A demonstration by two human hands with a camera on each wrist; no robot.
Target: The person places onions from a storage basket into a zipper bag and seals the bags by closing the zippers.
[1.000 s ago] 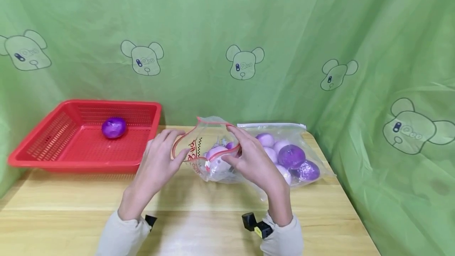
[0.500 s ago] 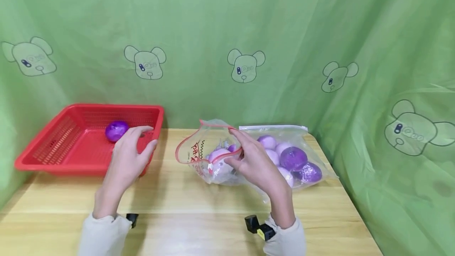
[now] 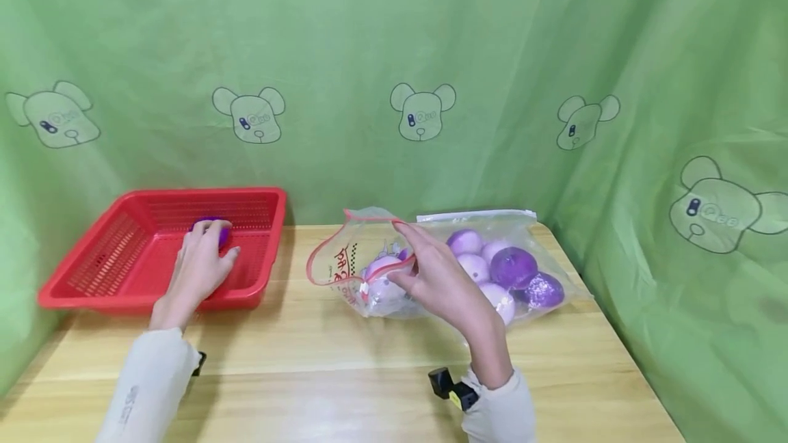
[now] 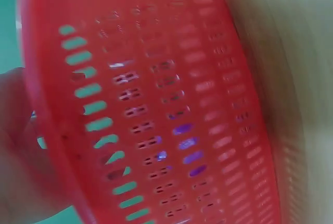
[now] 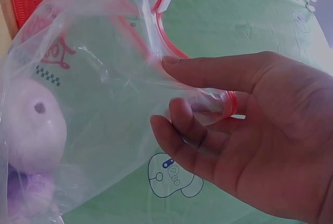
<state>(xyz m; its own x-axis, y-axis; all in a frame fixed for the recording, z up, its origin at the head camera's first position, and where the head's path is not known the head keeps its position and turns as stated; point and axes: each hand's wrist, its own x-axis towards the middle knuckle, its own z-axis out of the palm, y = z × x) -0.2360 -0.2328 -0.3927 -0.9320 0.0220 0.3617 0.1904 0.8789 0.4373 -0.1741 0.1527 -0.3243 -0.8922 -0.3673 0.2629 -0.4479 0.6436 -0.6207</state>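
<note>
My left hand (image 3: 200, 262) is inside the red basket (image 3: 58, 299), its fingers over a shiny dark purple round thing (image 3: 224, 234). The thumb stands apart from it, and I cannot make out a grip. In the left wrist view, the basket wall (image 4: 223, 78) hides most of this. My right hand (image 3: 440, 279) holds the rim of a clear zip bag (image 5: 104, 83) with a red closure, between thumb and fingers. The bag's mouth gapes toward the left. Inside lie a pale lilac round thing (image 5: 34, 125) with a dark spot and a purple one (image 5: 34, 193).
To the right lies another clear bag with a white zip strip (image 3: 474, 216), holding several purple and lilac round things (image 3: 514, 267). Both bags and the basket are on a wooden table (image 3: 320, 374). A green curtain (image 3: 345, 33) hangs behind and at the sides.
My left hand has let go of the red-edged bag, moved left and reached down into the basket. The right hand keeps its hold on the bag's rim.
</note>
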